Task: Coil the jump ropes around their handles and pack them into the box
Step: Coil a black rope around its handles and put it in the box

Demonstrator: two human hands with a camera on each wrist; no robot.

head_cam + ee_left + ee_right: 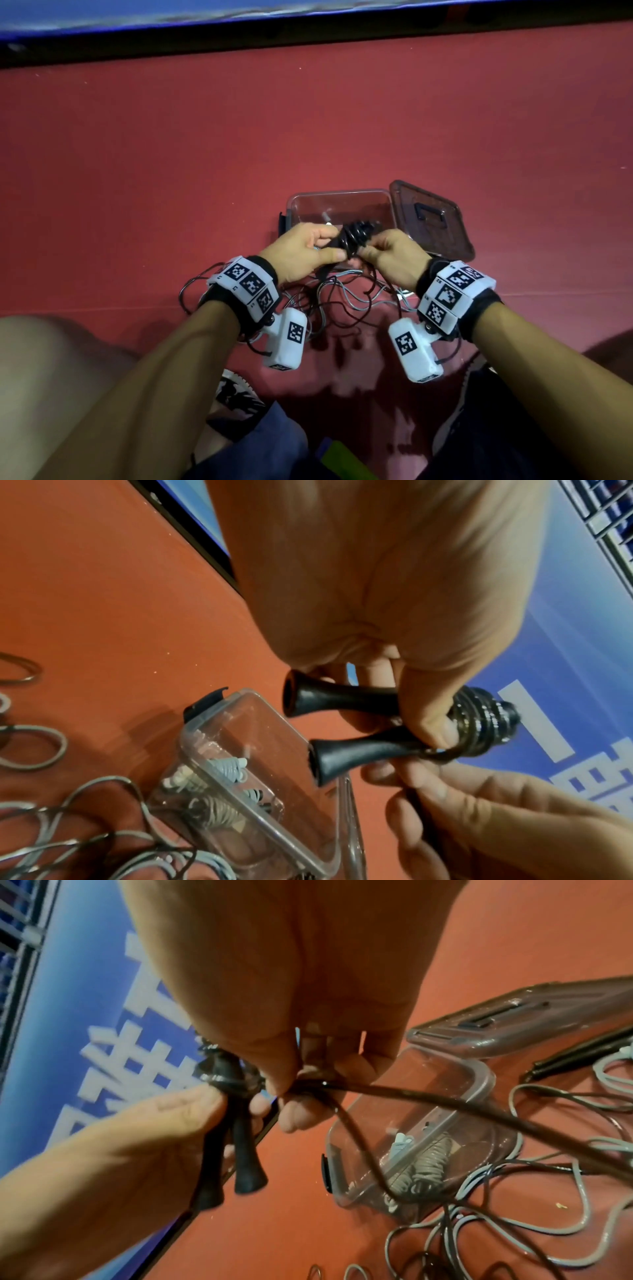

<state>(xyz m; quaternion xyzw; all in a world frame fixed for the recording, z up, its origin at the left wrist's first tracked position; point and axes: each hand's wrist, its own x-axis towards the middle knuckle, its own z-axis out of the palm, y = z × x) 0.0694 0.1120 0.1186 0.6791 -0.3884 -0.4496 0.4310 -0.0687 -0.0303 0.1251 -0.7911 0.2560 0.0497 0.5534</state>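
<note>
Red floor at frame centre carries a clear box (342, 205) holding coiled ropes (222, 775), while left hand (305, 251) grips black handles (346, 699) and right hand (390, 255) pinches the black rope (445, 1099).

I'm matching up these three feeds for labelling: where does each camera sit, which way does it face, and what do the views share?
Head: worn on the head, facing forward and down at the left hand, right hand, both forearms, a knee, and the clear box.
Left wrist: looks along the left hand at the black handles it grips.
Right wrist: looks along the right hand pinching the black rope.
Shared: all three show the handles, box and loose ropes on the red floor.
</note>
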